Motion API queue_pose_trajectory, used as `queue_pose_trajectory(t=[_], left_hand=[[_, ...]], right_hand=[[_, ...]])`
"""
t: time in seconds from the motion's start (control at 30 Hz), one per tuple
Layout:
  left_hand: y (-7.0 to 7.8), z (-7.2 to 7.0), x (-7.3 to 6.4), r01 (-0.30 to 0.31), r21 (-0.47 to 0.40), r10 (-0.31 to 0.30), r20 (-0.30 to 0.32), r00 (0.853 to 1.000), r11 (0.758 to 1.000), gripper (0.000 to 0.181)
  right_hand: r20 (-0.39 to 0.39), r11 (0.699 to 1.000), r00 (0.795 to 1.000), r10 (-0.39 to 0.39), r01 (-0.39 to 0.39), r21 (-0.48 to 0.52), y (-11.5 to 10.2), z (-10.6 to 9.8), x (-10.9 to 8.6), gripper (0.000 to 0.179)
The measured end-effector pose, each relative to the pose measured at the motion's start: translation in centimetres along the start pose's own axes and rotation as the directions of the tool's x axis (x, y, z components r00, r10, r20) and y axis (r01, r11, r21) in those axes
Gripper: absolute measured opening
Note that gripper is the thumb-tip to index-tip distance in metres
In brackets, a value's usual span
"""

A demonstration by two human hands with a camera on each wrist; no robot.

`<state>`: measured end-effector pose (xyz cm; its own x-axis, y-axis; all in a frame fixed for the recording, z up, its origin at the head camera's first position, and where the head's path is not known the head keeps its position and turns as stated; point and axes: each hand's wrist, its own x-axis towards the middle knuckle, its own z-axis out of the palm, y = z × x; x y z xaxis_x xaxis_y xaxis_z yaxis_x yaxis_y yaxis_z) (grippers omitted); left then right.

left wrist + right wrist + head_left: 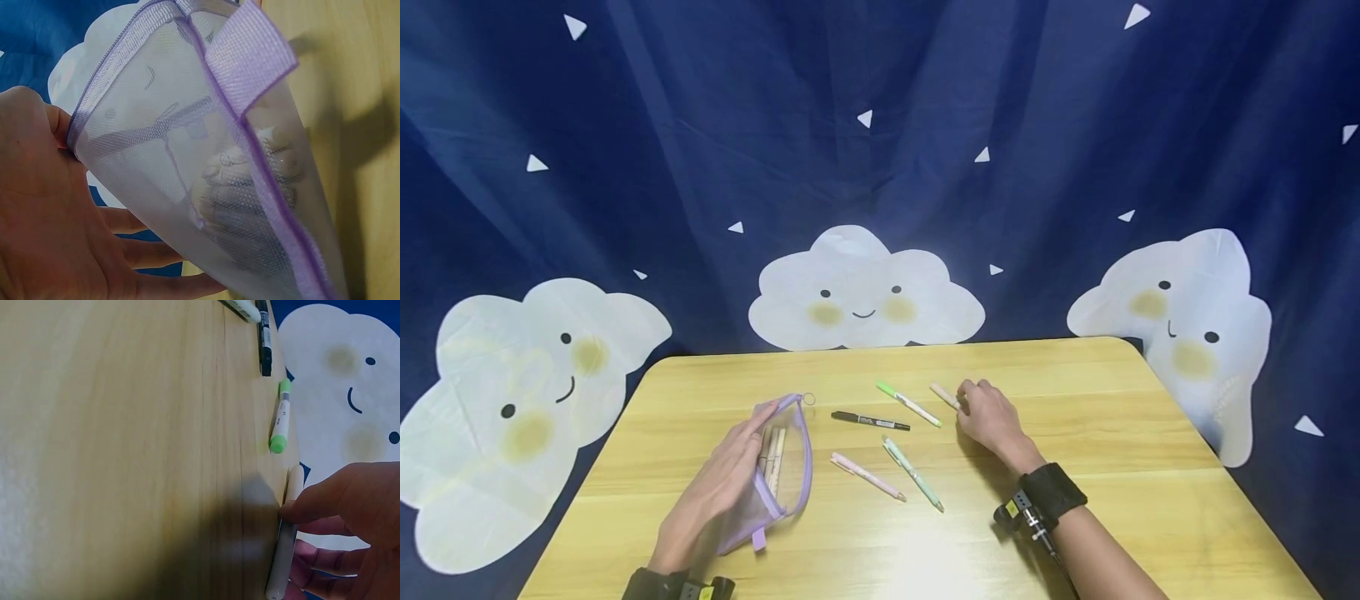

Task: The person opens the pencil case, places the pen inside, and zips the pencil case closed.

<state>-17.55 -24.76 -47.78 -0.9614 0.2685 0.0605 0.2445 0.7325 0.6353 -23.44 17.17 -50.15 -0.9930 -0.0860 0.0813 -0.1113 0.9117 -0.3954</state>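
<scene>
My left hand [718,475] holds a see-through mesh pencil case [793,479] with purple trim, unzipped and tilted on the table. In the left wrist view the thumb pinches the rim of the pencil case [156,181] while the other fingers lie along its outside. Several pens [773,458] show inside through the mesh. At the right, my right hand [992,421] pinches a beige pen [942,394] at the table surface. The right wrist view has thumb and fingers on either side of that beige pen [284,562].
Between the hands lie a black marker [871,421], a green-and-white highlighter [910,405], a pink pen [868,477] and a mint-green pen [913,473]. The wooden table [1075,383] ends at a dark blue curtain [865,183] with clouds on it.
</scene>
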Motion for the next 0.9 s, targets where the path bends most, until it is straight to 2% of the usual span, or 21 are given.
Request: queue_pose_trajectory(t=[0.13, 0.27, 0.67, 0.9], left_hand=[[0.1, 0.0, 0.0, -0.010, 0.009, 0.010, -0.002, 1.000, 1.000, 0.052], [0.2, 0.0, 0.1, -0.022, 0.010, 0.022, -0.006, 1.000, 1.000, 0.052], [0.2, -0.2, 0.1, 0.009, 0.001, -0.009, 0.009, 1.000, 1.000, 0.052], [0.1, -0.1, 0.1, -0.016, -0.006, 0.016, 0.003, 1.000, 1.000, 0.052]], right_hand=[[-0.004, 1.000, 1.000, -0.016, 0.016, -0.010, 0.1, 0.2, 0.0, 0.013], [-0.014, 0.999, 1.000, -0.025, 0.024, -0.023, 0.1, 0.3, 0.1, 0.009], [-0.009, 1.000, 1.000, 0.006, -0.006, -0.007, -0.3, 0.0, 0.1, 0.018], [-0.041, 1.000, 0.999, 0.004, -0.003, 0.020, -1.8, -0.5, -0.1, 0.020]])
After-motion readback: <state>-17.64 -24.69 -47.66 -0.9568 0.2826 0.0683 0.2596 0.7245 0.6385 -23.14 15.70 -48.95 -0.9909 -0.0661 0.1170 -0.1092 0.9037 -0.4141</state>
